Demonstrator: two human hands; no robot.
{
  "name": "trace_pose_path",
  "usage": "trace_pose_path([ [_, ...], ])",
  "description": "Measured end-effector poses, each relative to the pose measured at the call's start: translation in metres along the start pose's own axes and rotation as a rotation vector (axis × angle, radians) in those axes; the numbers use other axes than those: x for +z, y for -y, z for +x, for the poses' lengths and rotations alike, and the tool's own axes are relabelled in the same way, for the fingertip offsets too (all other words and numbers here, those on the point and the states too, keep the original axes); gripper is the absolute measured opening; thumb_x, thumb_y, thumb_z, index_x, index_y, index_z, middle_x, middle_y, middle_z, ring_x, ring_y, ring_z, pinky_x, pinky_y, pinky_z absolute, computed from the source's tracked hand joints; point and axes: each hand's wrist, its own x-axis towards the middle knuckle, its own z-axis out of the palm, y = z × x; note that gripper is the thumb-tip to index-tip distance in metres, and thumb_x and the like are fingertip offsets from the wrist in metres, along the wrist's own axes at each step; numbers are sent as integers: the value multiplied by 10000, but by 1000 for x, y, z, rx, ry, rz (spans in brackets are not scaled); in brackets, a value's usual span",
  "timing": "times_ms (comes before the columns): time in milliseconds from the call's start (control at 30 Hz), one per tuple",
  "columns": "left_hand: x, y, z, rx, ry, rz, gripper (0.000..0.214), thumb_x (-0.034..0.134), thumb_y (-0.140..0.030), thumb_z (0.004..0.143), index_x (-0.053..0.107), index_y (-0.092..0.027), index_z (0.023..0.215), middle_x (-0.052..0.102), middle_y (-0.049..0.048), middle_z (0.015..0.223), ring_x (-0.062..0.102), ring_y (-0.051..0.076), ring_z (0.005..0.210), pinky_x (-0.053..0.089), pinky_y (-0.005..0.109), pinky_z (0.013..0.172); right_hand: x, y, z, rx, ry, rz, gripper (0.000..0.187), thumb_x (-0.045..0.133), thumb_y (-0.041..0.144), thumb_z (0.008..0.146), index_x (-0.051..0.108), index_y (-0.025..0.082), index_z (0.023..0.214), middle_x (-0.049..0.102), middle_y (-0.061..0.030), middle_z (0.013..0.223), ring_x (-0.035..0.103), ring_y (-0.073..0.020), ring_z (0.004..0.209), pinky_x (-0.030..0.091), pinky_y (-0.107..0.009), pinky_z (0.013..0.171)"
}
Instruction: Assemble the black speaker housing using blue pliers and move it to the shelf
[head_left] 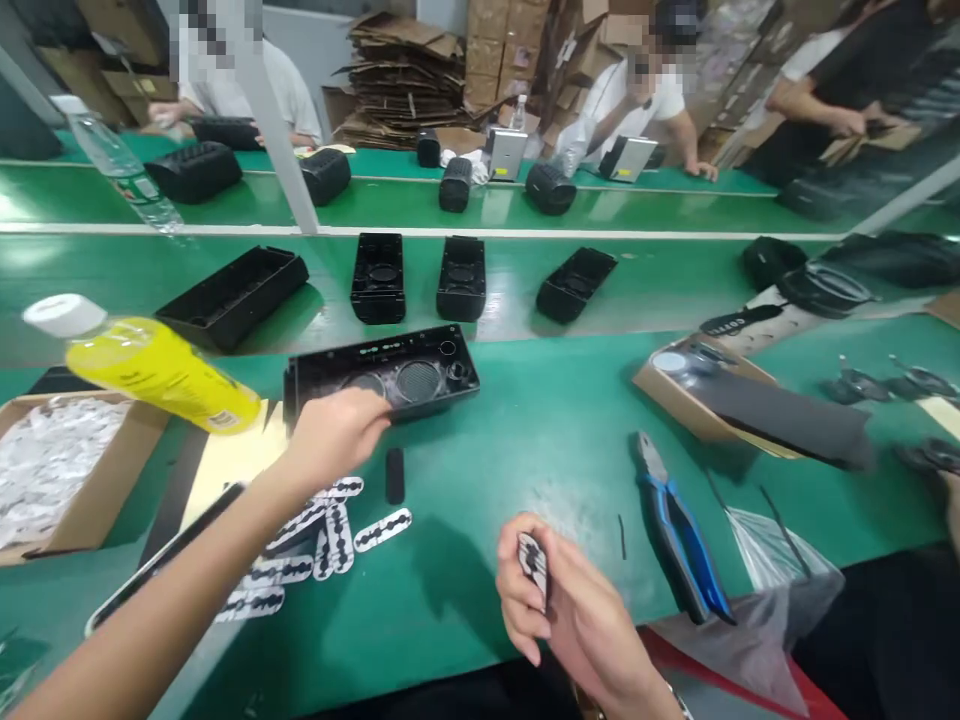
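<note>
My left hand (341, 435) is closed at the near edge of a black speaker housing (442, 375), which lies open side up with round mesh grilles inside. Its fingertips are partly hidden against the housing. Lower down, my right hand (555, 600) is curled around a small white-and-black die-cut strip (534, 570). Several similar die-cut strips (341, 535) lie scattered beneath my left forearm. Just right of them is a small black oblong pad (394, 475).
To the left are a tilted yellow bottle (165, 370) and a cardboard box (112, 490) of white pieces. Blue-handled pliers (679, 530) and a carton (690, 420) lie right. More black housings (461, 280) line the belt. Co-workers sit across (637, 100).
</note>
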Motion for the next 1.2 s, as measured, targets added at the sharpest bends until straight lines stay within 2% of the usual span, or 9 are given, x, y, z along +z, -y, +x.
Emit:
trace_pose_path([
  [100, -25, -44, -10, -29, 23, -431, 177, 540, -336, 819, 641, -192, 815, 653, 21, 800, 598, 191, 729, 453, 270, 634, 2, 18, -11, -149, 26, 22, 391, 469, 574, 843, 567, 208, 942, 283, 40, 645, 245, -58, 487, 282, -177, 428],
  [267, -70, -87, -5, -441, 346, -1233, 281, 700, -444, 686, 647, -202, 818, 647, 22, 722, 589, 164, 593, 440, 193, 461, -7, 33, -4, -643, -420, -246, 296, 674, 352, 762, 546, 259, 1012, 260, 68, 557, 299, -80, 506, 311, -198, 489],
  [367, -75, -104, -4, -580, 339, -1610, 297, 688, -403, 711, 661, -173, 897, 666, 71, 750, 606, 176, 581, 485, 222, 483, -20, 23, 5, -575, -495, -301, 465, 723, 414, 700, 550, 245, 1098, 350, 55, 627, 317, -80, 536, 326, -205, 504],
  [500, -60, -132, -15, -637, -31, -1927, 293, 647, -318, 768, 637, -156, 1012, 670, 90, 844, 640, 183, 675, 545, 275, 638, -23, 6, 11, -337, -328, -257, 613, 738, 506, 646, 547, 280, 1183, 531, -14, 1006, 470, -99, 664, 416, -218, 595],
  [633, -36, -151, -38, -743, -423, -1908, 347, 707, -287, 722, 607, -197, 1041, 673, 60, 901, 652, 177, 781, 551, 261, 717, -20, 5, 11, -234, -173, 28, 479, 567, 577, 768, 618, 253, 1117, 590, -55, 1106, 545, -204, 960, 414, -310, 905],
  [767, -17, -154, -60, -827, -697, -1673, 433, 812, -242, 581, 611, -220, 965, 685, -2, 817, 657, 156, 803, 549, 208, 726, -28, 21, 17, -224, -168, 62, 696, 596, 680, 665, 580, 223, 1190, 599, -89, 1095, 529, -136, 622, 479, -281, 621],
  [867, -3, -153, -72, -864, -686, -1423, 420, 819, -253, 557, 615, -215, 923, 691, -9, 791, 662, 170, 783, 559, 222, 732, -26, 37, 32, -299, -248, -119, 567, 629, 599, 692, 627, 211, 1106, 619, -73, 1015, 313, -40, 449, 287, -188, 398],
  [967, 9, -154, -80, -828, -646, -1156, 401, 830, -259, 520, 613, -228, 855, 695, -12, 776, 667, 193, 742, 576, 255, 707, -17, 47, 49, -349, -280, -324, 389, 626, 470, 746, 658, 181, 1003, 635, -48, 852, 221, -22, 418, 166, -196, 386],
  [1200, 14, -149, -87, -622, -714, -1300, 497, 752, -322, 674, 536, -292, 1121, 699, 2, 868, 672, 201, 753, 576, 328, 725, -10, 41, 52, -358, -470, -515, 347, 609, 441, 777, 652, 188, 1009, 618, -35, 734, 333, -66, 450, 234, -213, 406],
])
